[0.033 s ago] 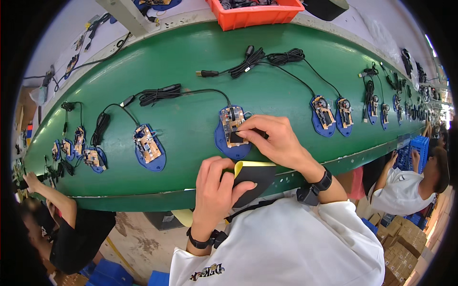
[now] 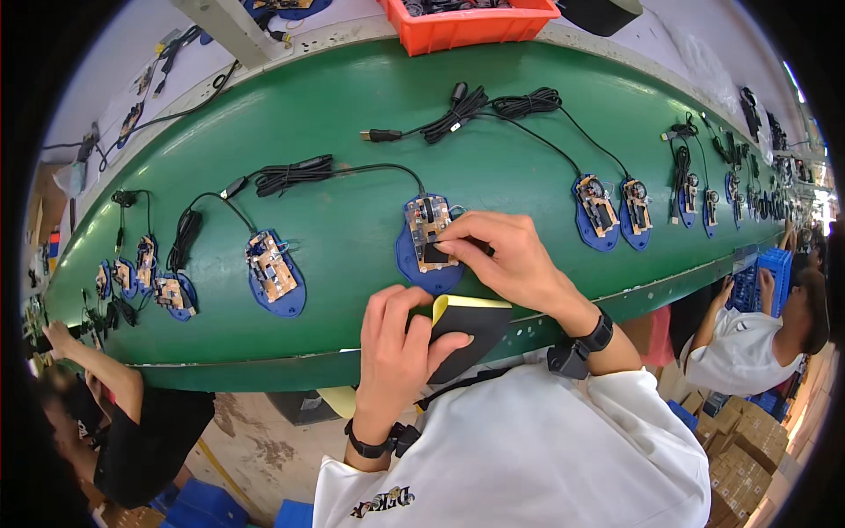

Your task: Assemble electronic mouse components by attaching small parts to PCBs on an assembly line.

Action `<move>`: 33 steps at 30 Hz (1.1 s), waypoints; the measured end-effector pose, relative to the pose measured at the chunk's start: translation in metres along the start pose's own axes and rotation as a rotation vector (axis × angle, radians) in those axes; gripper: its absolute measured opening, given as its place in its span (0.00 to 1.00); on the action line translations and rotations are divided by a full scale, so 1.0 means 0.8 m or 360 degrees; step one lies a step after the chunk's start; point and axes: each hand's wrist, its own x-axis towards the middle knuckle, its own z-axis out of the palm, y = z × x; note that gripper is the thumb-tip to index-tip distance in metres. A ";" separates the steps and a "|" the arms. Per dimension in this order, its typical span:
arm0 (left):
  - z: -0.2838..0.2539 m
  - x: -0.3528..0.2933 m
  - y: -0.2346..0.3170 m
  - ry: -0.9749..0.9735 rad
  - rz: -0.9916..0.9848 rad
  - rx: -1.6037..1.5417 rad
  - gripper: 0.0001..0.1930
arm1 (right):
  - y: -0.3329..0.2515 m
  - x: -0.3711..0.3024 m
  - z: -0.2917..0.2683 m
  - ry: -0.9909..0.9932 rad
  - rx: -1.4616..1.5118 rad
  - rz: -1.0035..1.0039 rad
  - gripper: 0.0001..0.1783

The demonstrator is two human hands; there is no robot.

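Note:
A blue computer mouse base (image 2: 429, 277) lies in front of me, with a tan circuit board (image 2: 417, 231) on it and a black cable (image 2: 378, 167) running off to a coiled bundle. My right hand (image 2: 524, 268) reaches over it from the right, thumb and forefinger pinched on a small black sticker (image 2: 435, 254) at the board's lower part. Whether the sticker lies fully flat there is hidden by the fingertips. Below the table edge my left hand (image 2: 392, 352) grips a black sticker sheet (image 2: 475, 334) with a curled yellow backing, thumb in front.
More mouse bases with coiled cables lie along the green table (image 2: 343, 246): one open mouse base (image 2: 286, 295) at the left, a pair (image 2: 598, 231) at the right, several farther out. A red-orange bin (image 2: 475, 31) stands at the far edge. Co-workers sit at both sides.

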 end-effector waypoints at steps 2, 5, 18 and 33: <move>0.001 -0.003 -0.006 -0.0035 0.0012 0.0080 0.28 | 0.002 0.001 0.001 0.0000 -0.0022 -0.0006 0.04; 0.004 0.000 -0.011 -0.0035 0.0075 0.0217 0.29 | 0.006 0.000 0.002 -0.0007 -0.0095 -0.0083 0.05; 0.017 0.009 -0.016 -0.0129 0.0153 0.0289 0.30 | 0.007 0.002 0.002 -0.0047 -0.0305 -0.0285 0.09; 0.009 0.011 -0.021 -0.0252 0.0154 0.0293 0.29 | -0.004 0.009 0.020 0.0506 -0.0517 0.0163 0.54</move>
